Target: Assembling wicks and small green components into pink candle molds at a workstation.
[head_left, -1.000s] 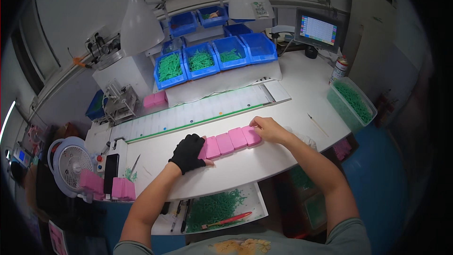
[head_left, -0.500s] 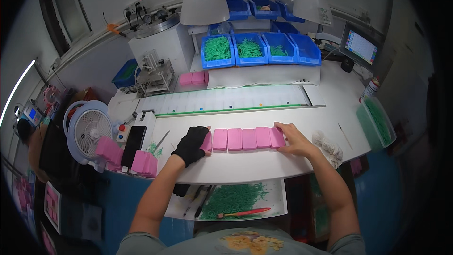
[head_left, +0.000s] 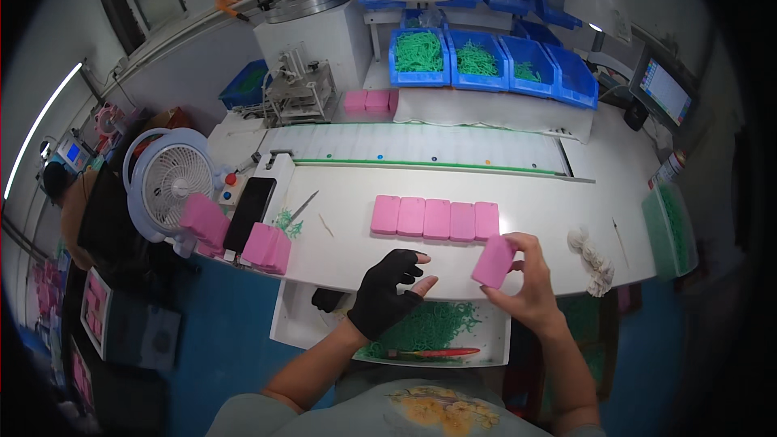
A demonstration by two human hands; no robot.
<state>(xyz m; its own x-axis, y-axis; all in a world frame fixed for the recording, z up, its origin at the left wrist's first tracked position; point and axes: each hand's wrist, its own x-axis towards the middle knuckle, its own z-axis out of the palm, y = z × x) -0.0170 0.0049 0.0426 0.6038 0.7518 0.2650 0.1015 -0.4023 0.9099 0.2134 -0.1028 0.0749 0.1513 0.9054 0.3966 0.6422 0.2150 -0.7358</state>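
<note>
The right hand (head_left: 528, 285) grips a pink rectangular block (head_left: 493, 261) near the white table's (head_left: 348, 251) front edge, long axis slanting, far end rightward. The black-gloved left hand (head_left: 390, 294) is apart from it, thumb and fingers parted. Beyond, five pink blocks (head_left: 436, 218) sit side by side, long axes running front to back.

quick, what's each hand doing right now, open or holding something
Left hand: open, black-gloved, fingers half curled, nothing seen in it.
Right hand: closed on a pink block, between thumb and fingers.
</note>
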